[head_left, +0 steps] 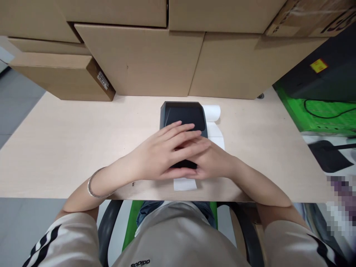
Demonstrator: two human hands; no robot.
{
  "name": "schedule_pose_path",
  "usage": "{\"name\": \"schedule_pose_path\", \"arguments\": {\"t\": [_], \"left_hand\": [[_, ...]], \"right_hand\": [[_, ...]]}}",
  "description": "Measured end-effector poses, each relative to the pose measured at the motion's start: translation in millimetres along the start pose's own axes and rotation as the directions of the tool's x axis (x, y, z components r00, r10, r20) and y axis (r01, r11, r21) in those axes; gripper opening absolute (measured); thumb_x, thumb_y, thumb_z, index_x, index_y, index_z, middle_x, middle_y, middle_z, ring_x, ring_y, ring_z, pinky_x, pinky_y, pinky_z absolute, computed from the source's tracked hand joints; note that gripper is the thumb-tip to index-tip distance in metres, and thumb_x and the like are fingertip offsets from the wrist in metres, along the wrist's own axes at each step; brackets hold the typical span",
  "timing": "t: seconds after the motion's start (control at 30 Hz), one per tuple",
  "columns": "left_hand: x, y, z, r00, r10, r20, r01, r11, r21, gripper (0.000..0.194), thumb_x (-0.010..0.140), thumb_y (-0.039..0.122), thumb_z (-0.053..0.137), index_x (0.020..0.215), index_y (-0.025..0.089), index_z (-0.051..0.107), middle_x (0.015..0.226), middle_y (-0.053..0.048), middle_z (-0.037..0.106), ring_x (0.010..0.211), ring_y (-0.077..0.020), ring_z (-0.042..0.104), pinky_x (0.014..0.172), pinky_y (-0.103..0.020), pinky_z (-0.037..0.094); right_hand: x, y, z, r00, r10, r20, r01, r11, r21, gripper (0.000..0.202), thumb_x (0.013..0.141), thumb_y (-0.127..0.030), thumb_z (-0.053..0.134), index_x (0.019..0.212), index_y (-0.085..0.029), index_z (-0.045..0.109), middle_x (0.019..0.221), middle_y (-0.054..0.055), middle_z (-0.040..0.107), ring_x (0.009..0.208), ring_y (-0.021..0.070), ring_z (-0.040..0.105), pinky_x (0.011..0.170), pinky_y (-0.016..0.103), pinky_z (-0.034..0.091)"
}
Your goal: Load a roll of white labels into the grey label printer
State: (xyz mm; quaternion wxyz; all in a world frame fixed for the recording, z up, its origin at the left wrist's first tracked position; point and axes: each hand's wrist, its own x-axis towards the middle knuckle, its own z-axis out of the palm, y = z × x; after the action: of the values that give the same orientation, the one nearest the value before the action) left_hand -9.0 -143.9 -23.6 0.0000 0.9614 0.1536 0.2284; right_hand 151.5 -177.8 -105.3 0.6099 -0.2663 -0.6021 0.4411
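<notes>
A black box-shaped machine (185, 111), which looks like a label printer, stands on the table in front of me. My left hand (169, 154) lies across it, fingers stretched out and resting over my right hand. Beneath those fingers, my right hand (213, 159) reaches in from the other side, holding nothing that I can see; its fingers are largely covered. A white paper strip (185, 184) shows at the machine's near side. Behind its right side lies a white paper roll (211, 112), with a loose length of paper (216, 135) running beside the machine.
Large cardboard boxes (144, 61) are stacked along the table's (69, 148) back edge. A flatter carton (61, 79) stands at the back left. Off the right side are a green crate (328, 113) and a dark case (314, 81). Chair armrests (109, 231) flank me.
</notes>
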Motion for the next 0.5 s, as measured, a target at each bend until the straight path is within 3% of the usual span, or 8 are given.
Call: {"name": "schedule_pose_path", "arguments": {"t": [0.07,0.17,0.3,0.37,0.5], "left_hand": [[-4,5,-9.5,0.997,-0.079,0.02,0.077,0.994,0.073,0.053,0.109,0.05,0.049,0.145,0.011,0.055,0.138,-0.017,0.069,0.133,-0.0309,0.064,0.113,-0.048,0.054],[-7,18,-15.8,0.98,-0.172,0.102,0.149,0.969,0.198,0.052,0.107,0.053,0.051,0.123,0.005,0.064,0.108,-0.016,0.073,0.097,-0.0295,0.07,0.083,-0.043,0.061],[-8,37,-14.8,0.975,-0.125,0.184,0.061,0.945,0.321,0.044,0.105,0.048,0.057,0.113,0.006,0.069,0.088,-0.009,0.068,0.078,-0.0254,0.065,0.067,-0.037,0.055],[-8,43,-13.9,0.978,-0.101,0.185,0.026,0.928,0.372,0.04,0.107,0.038,0.055,0.115,0.002,0.07,0.082,-0.007,0.067,0.075,-0.0232,0.064,0.065,-0.035,0.052],[-8,47,-12.4,0.987,-0.063,0.151,-0.001,0.92,0.391,0.038,0.11,0.028,0.048,0.118,-0.003,0.071,0.074,-0.005,0.064,0.068,-0.0201,0.061,0.062,-0.032,0.048]], "right_hand": [[4,-3,-18,0.992,-0.054,0.113,0.072,0.984,-0.161,0.062,0.089,-0.065,0.068,0.142,-0.032,0.069,0.157,0.008,0.056,0.159,0.0407,0.039,0.125,0.076,0.036],[7,-7,-51,0.934,-0.117,0.339,0.257,0.876,-0.407,0.063,0.092,-0.063,0.065,0.146,-0.029,0.065,0.156,0.01,0.058,0.155,0.0383,0.046,0.126,0.071,0.038],[5,-10,-91,0.764,-0.234,0.602,0.585,0.644,-0.492,0.07,0.096,-0.056,0.064,0.155,-0.021,0.053,0.148,0.014,0.066,0.145,0.0307,0.058,0.126,0.057,0.043],[3,-11,-99,0.707,-0.269,0.654,0.672,0.544,-0.502,0.072,0.097,-0.054,0.063,0.157,-0.017,0.048,0.142,0.014,0.07,0.142,0.0275,0.062,0.126,0.05,0.044],[-1,-15,-94,0.755,-0.276,0.594,0.64,0.503,-0.58,0.068,0.094,-0.051,0.064,0.152,-0.019,0.052,0.14,0.011,0.071,0.146,0.0293,0.057,0.123,0.05,0.047]]}}
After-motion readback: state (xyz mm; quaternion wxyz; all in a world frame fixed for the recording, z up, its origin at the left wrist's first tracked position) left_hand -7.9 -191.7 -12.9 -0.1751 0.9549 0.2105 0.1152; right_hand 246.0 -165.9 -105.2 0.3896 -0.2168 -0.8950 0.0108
